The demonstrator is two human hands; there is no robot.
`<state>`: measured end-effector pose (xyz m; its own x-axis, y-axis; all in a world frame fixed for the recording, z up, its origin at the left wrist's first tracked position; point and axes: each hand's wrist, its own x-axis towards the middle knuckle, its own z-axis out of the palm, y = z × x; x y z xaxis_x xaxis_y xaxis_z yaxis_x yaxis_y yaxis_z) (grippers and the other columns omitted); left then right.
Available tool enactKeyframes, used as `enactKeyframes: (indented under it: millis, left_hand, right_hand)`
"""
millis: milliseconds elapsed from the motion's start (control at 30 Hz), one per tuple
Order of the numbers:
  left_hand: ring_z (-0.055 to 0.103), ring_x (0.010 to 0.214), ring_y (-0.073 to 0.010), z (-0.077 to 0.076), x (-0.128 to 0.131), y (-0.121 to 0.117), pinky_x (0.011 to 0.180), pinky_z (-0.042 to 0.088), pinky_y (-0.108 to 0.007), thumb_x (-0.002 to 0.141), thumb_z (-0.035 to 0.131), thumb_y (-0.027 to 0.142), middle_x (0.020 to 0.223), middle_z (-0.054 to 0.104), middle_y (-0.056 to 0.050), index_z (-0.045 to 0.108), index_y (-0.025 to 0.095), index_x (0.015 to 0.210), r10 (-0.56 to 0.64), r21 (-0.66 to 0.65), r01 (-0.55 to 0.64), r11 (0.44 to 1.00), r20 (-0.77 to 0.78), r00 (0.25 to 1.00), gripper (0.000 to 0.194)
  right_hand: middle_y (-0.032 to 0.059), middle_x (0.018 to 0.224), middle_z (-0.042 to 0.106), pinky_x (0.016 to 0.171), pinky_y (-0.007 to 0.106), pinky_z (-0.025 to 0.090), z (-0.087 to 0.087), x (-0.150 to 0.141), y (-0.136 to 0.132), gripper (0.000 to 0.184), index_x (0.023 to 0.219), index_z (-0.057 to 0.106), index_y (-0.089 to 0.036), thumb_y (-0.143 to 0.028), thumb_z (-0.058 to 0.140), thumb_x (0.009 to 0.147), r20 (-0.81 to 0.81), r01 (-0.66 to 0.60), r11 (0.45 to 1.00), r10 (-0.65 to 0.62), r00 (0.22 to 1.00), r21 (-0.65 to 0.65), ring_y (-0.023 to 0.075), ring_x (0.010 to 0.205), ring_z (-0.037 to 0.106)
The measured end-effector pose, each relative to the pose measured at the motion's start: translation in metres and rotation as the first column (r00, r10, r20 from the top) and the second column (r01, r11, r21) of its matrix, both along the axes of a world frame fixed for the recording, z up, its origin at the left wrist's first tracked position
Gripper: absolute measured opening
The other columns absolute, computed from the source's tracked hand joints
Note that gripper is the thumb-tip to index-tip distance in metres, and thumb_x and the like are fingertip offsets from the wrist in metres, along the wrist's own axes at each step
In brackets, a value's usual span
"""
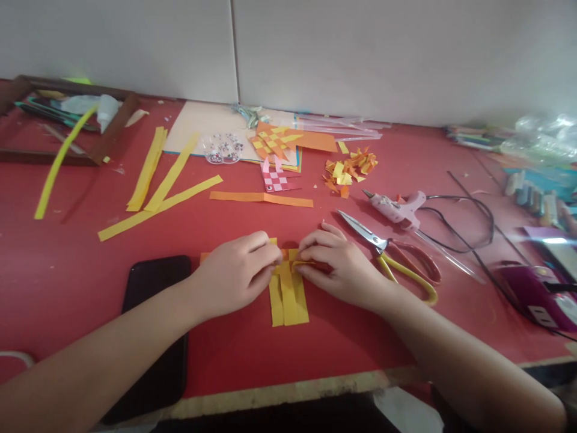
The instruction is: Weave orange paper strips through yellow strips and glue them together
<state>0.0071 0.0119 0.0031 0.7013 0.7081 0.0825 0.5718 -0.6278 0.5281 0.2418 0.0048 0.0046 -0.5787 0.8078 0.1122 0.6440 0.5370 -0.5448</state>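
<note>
Yellow paper strips (294,300) lie side by side on the red table near its front edge, crossed at the top by orange paper. My left hand (238,270) is closed on the left side of these strips, its fingertips pinching at the crossing. From the other side my right hand (336,264) pinches a yellow strip end that is lifted a little off the others. Both sets of fingers partly hide where the strips cross. Scissors (383,245) with one red and one yellow handle lie just right of my right hand.
A black phone (155,288) rests under my left forearm. Loose yellow strips (148,168), an orange strip (261,198), woven paper fish (274,141), paper scraps (349,171) and a tray of beads (222,148) lie farther back. A pink glue gun (399,209) with a cable is at right.
</note>
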Motion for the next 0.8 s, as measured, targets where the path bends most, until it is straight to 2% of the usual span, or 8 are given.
enactKeyframes:
  millis: [133, 233, 367, 633, 800]
  left_hand:
    - [0.055, 0.074, -0.0167, -0.0012, 0.0, 0.0005, 0.063, 0.04, -0.028, 0.097, 0.041, 0.019, 0.087, 0.056, -0.003, 0.063, 0.018, 0.095, -0.035, 0.016, 0.035, 0.999, -0.002, 0.999, 0.022]
    - [0.056, 0.076, -0.0174, -0.0015, -0.0002, 0.0004, 0.065, 0.041, -0.029, 0.096, 0.042, 0.019, 0.087, 0.057, -0.004, 0.063, 0.017, 0.096, -0.05, 0.022, 0.05, 0.998, 0.011, 0.999, 0.021]
    - [0.056, 0.077, -0.0182, -0.0014, 0.0004, -0.0003, 0.065, 0.042, -0.029, 0.096, 0.043, 0.02, 0.087, 0.058, -0.004, 0.064, 0.017, 0.094, -0.052, 0.036, 0.052, 0.998, 0.004, 0.999, 0.02]
    - [0.058, 0.075, -0.0184, -0.004, 0.0019, -0.0029, 0.063, 0.042, -0.029, 0.096, 0.047, 0.021, 0.086, 0.058, -0.003, 0.06, 0.018, 0.096, 0.0, 0.116, 0.005, 0.993, -0.036, 0.999, 0.014]
    - [0.061, 0.082, -0.0214, -0.0061, 0.0041, -0.0046, 0.067, 0.047, -0.032, 0.095, 0.047, 0.02, 0.091, 0.061, -0.005, 0.059, 0.016, 0.101, 0.028, 0.142, -0.021, 0.99, -0.046, 0.999, 0.015]
  right_hand:
    - [0.0046, 0.095, 0.067, 0.105, 0.047, 0.034, 0.0003, -0.002, -0.0003, 0.006, 0.086, 0.066, -0.02, -0.02, 0.06, 0.088, 0.023, 0.024, 1.0, -0.024, 0.999, -0.016, 0.0173, 0.088, 0.063]
    - [0.004, 0.095, 0.067, 0.108, 0.048, 0.029, 0.0002, -0.0022, -0.0005, 0.006, 0.086, 0.065, -0.02, -0.021, 0.06, 0.088, 0.028, 0.031, 1.0, -0.031, 0.999, -0.004, 0.017, 0.088, 0.064]
    - [0.0051, 0.095, 0.066, 0.107, 0.048, 0.031, 0.0008, -0.0016, -0.0012, 0.009, 0.081, 0.063, -0.018, -0.026, 0.064, 0.086, 0.027, 0.017, 1.0, -0.017, 1.0, -0.007, 0.0182, 0.09, 0.063]
    - [0.0041, 0.097, 0.066, 0.109, 0.049, 0.029, -0.0022, -0.0019, -0.0014, 0.005, 0.086, 0.065, -0.019, -0.023, 0.062, 0.089, 0.02, 0.026, 1.0, -0.026, 0.999, -0.008, 0.017, 0.09, 0.062]
    - [0.0039, 0.096, 0.066, 0.107, 0.05, 0.032, -0.0049, -0.0013, -0.001, 0.008, 0.079, 0.06, -0.019, -0.02, 0.062, 0.087, 0.01, 0.036, 0.999, -0.036, 0.999, 0.014, 0.0174, 0.089, 0.061]
